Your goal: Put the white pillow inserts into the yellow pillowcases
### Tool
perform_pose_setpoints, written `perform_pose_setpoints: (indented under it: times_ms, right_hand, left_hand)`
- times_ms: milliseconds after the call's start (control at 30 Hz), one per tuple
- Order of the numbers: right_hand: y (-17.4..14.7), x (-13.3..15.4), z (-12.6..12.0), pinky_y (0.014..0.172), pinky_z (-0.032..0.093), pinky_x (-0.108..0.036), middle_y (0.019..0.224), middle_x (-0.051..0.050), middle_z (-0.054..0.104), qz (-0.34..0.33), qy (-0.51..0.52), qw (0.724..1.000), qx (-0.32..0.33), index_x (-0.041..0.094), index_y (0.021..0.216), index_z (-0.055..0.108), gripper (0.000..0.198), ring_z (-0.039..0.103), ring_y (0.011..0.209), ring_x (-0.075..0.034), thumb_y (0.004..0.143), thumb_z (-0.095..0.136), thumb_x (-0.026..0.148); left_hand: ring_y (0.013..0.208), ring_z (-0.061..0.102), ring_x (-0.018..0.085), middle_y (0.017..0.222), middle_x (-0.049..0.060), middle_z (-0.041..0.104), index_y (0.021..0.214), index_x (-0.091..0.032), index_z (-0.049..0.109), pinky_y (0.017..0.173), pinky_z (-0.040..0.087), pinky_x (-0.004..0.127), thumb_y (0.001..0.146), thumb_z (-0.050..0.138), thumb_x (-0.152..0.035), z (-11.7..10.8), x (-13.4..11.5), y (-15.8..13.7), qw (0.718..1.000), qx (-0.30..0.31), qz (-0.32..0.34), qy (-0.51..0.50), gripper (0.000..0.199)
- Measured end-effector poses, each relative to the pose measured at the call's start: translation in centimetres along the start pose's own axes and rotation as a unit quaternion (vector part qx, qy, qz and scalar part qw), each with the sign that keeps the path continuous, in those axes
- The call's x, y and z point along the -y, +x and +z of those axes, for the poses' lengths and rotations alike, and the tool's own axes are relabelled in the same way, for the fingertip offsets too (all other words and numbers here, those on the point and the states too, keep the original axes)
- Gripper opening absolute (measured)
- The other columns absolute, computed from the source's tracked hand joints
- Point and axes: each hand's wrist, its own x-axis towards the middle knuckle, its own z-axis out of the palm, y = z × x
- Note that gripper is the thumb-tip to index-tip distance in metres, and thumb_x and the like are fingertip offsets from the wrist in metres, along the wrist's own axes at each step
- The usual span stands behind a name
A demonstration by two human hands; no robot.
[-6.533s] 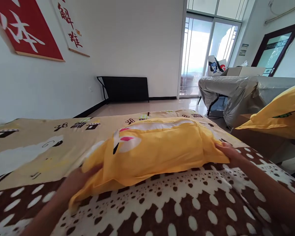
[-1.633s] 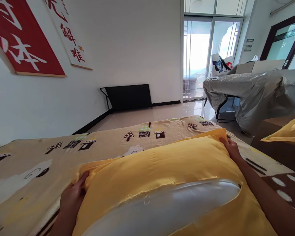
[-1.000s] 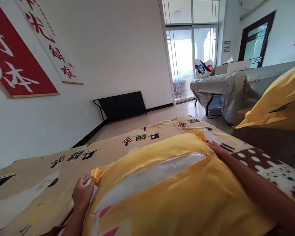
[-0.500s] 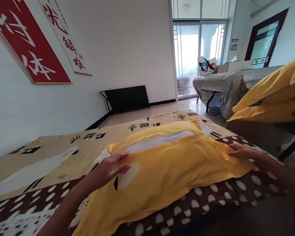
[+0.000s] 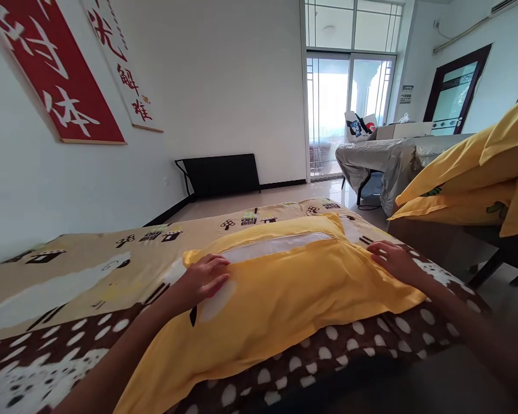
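Note:
A yellow pillowcase (image 5: 293, 293) lies flat on the bed. Its long opening shows a strip of the white pillow (image 5: 280, 246) inside, and a pale patch with dark and pink marks is printed near its left end. My left hand (image 5: 205, 279) rests on the cover at the left end of the opening, thumb and fingers apart. At the pillowcase's right side, my right hand (image 5: 392, 261) touches the fabric with slightly bent, spread fingers. Neither hand shows fabric gripped between its fingers.
A patterned blanket (image 5: 90, 287) with brown polka-dot bands covers the bed. Yellow pillows (image 5: 466, 178) are piled on a dark seat at the right. Behind stand a plastic-covered table (image 5: 375, 152) and a black folded frame (image 5: 222, 174) against the wall.
My right hand has moved left and up along the pillowcase's right side. My left hand has shifted slightly up, still at the opening. The view has tilted a little upward.

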Motion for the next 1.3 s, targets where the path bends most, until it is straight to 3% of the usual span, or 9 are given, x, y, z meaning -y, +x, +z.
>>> perform_pose_setpoints:
  times_ms: [167, 300, 500, 733, 933, 1067, 1300]
  right_hand:
    - [4.3, 7.4, 4.2, 0.096, 0.039, -0.040, 0.122, -0.006, 0.060, -0.159, -0.026, 0.987, 0.017, 0.026, 0.122, 0.051, 0.033, 0.053, 0.113, -0.022, 0.092, 0.041, 0.036]
    - [7.0, 9.9, 7.2, 0.095, 0.037, -0.040, 0.117, -0.009, 0.061, -0.180, -0.065, 0.981, 0.030, 0.021, 0.116, 0.055, 0.032, 0.054, 0.108, -0.023, 0.093, 0.040, 0.037]
    - [8.1, 9.3, 9.0, 0.083, 0.039, -0.034, 0.096, -0.006, 0.065, -0.150, -0.045, 0.982, 0.105, 0.021, 0.093, 0.062, 0.036, 0.057, 0.092, -0.019, 0.095, 0.034, 0.042]
    - [8.6, 7.8, 7.7, 0.069, 0.040, -0.029, 0.079, -0.003, 0.062, -0.113, 0.011, 0.985, 0.129, 0.018, 0.085, 0.061, 0.028, 0.054, 0.072, -0.016, 0.087, 0.046, 0.041]
    - [9.4, 6.8, 6.3, 0.064, 0.039, -0.025, 0.081, -0.001, 0.063, -0.087, 0.048, 0.978, 0.186, 0.018, 0.083, 0.057, 0.016, 0.055, 0.071, -0.014, 0.081, 0.048, 0.031]
    - [10.0, 7.4, 6.1, 0.063, 0.036, -0.026, 0.075, -0.002, 0.060, -0.099, 0.011, 0.980, 0.171, 0.019, 0.081, 0.051, 0.015, 0.052, 0.068, -0.015, 0.085, 0.039, 0.028]
    - [11.2, 8.0, 6.9, 0.064, 0.034, -0.028, 0.079, -0.005, 0.061, -0.090, -0.055, 0.985, 0.137, 0.021, 0.094, 0.046, 0.017, 0.054, 0.072, -0.019, 0.091, 0.032, 0.030]
  left_hand:
    - [0.112, 0.052, 0.026, 0.119, 0.011, 0.059, 0.113, -0.017, 0.057, 0.099, 0.038, 0.041, 0.089, 0.034, -0.048, 1.0, -1.1, 1.7, 0.999, 0.009, 0.012, 0.036, 0.046]
    - [0.109, 0.054, 0.026, 0.117, 0.012, 0.061, 0.112, -0.014, 0.058, 0.097, 0.039, 0.040, 0.089, 0.032, -0.048, 1.0, -1.0, 1.8, 0.999, 0.006, -0.001, 0.041, 0.048]
    - [0.090, 0.057, 0.023, 0.095, 0.008, 0.063, 0.093, -0.017, 0.058, 0.080, 0.043, 0.033, 0.087, 0.035, -0.052, 0.8, 0.2, 0.1, 0.999, 0.015, -0.040, 0.014, 0.042]
    - [0.063, 0.045, 0.014, 0.068, 0.000, 0.048, 0.067, -0.018, 0.045, 0.060, 0.035, 0.025, 0.083, 0.038, -0.051, 1.2, 2.4, -1.3, 0.998, 0.017, -0.020, -0.050, 0.037]
    - [0.059, 0.042, 0.014, 0.064, -0.002, 0.047, 0.072, -0.019, 0.045, 0.058, 0.033, 0.025, 0.085, 0.035, -0.047, 1.4, 3.3, -1.9, 0.994, 0.001, -0.053, -0.093, 0.033]
    - [0.056, 0.045, 0.014, 0.058, -0.004, 0.047, 0.073, -0.022, 0.039, 0.057, 0.033, 0.026, 0.088, 0.029, -0.047, 2.2, 3.6, -1.6, 0.993, -0.044, -0.079, -0.074, 0.031]
    - [0.057, 0.055, 0.017, 0.060, -0.002, 0.056, 0.078, -0.023, 0.035, 0.056, 0.036, 0.026, 0.090, 0.022, -0.045, 3.2, 4.6, 0.3, 0.978, -0.131, -0.159, -0.028, 0.028]
